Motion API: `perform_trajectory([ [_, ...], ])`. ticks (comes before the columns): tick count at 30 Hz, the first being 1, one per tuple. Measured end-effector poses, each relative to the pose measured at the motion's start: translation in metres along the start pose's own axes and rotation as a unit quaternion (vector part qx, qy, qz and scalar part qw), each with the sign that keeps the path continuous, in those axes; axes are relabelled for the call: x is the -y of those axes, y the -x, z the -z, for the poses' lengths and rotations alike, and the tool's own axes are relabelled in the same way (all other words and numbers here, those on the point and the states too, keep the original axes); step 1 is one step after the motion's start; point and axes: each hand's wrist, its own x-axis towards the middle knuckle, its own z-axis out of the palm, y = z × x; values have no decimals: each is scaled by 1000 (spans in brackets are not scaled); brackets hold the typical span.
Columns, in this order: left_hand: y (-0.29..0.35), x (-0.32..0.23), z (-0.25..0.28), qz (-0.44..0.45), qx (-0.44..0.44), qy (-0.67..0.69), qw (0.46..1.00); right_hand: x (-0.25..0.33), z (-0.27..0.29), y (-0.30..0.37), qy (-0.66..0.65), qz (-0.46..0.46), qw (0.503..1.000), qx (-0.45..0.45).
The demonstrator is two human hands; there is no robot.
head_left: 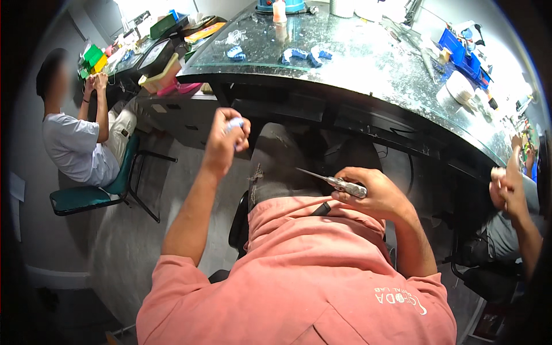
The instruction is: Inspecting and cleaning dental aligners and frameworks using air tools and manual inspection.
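Note:
My left hand [221,141] is raised in front of the table edge, its fingers closed round a small pale blue and white piece [234,125]. Most of that piece is hidden by the fingers, but it resembles the dental casts on the table. Over my lap, my right hand [374,192] grips a pointed metal hand tool [348,187] by its thick silver handle. The tool's thin tip points up and left, well apart from the piece. Blue and white dental casts [294,55] lie on the dusty table beyond my hands, with another small cast [236,53] further left.
A dark glass-topped table [345,77] curves ahead, dusted white. On it are a small bottle [279,11], blue bins [460,54] and a white round container [457,89]. One person [80,129] sits at left on a green chair; another person's hand [506,187] shows at right.

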Motion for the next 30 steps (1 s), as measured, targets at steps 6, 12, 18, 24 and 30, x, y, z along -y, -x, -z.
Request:
perform_trajectory([
  [6,-88,-57,-19,-115,19,-244,963,-40,-9,25,13,-89,996,-5],
  [12,-171,-49,-37,-289,-47,-644,707,-48,-10,30,-8,-100,995,-11],
  [18,-241,-49,16,-259,-58,-555,789,-56,-11,32,-52,-116,992,0],
  [24,-261,-70,125,-160,-17,-704,692,-63,-14,27,-25,-94,995,-10],
  [30,-257,-65,121,-250,-162,-680,670,-58,-19,21,-3,-94,996,-6],
])
